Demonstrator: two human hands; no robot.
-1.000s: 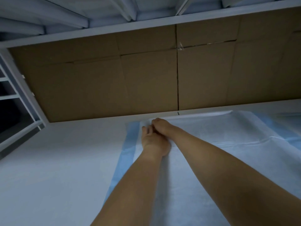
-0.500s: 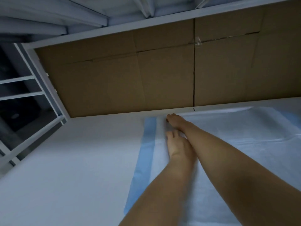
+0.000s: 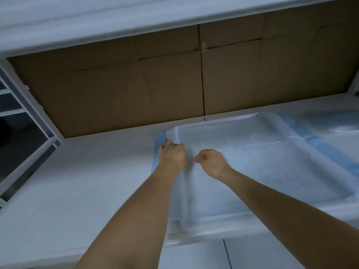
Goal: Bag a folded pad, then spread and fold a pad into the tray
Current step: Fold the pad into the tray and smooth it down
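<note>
A white pad (image 3: 252,171) with blue borders lies spread on the white table and sags into a rectangular hollow, which looks like the tray beneath it; the tray's front rim (image 3: 204,234) shows as a white band. My left hand (image 3: 172,155) rests on the pad's left fold with its fingers curled over the material. My right hand (image 3: 210,162) is closed just to the right of it, thumb and forefinger pinched on the pad's surface. The two hands are a small gap apart. No bag is in view.
A brown cardboard wall (image 3: 174,84) stands along the back of the white table (image 3: 77,181). A metal shelf frame (image 3: 25,123) rises at the left. More blue-edged material (image 3: 330,125) lies at the far right. The table's front edge runs below my arms.
My hands were together at the pad's far left corner. They have drawn back toward me and parted, and the pad's left side now sinks into the hollow. The view has tilted down.
</note>
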